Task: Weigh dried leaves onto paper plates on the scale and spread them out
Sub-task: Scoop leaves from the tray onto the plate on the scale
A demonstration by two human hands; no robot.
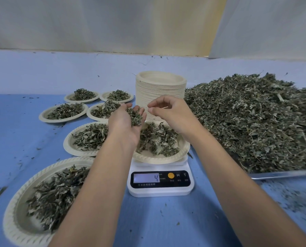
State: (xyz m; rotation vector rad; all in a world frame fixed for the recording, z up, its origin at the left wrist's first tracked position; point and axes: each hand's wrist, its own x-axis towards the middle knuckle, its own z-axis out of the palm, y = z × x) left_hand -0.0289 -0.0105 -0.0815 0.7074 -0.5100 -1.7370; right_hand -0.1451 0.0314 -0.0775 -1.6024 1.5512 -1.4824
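While the left hand (125, 125) is cupping a light, brittle clump of leaves (135, 116) over the plate (159, 158) on the scale (160, 190) at the bench's middle, the right hand (168, 111) is hovering beside it, fingers curled; whether they are pinching anything is unclear. Loose and crumbly by the look, the leaves are likely needing gentle scooping from beneath. Six filled plates (67, 143) are sitting left; one stack (160, 97) behind, one heap (255, 118) right.
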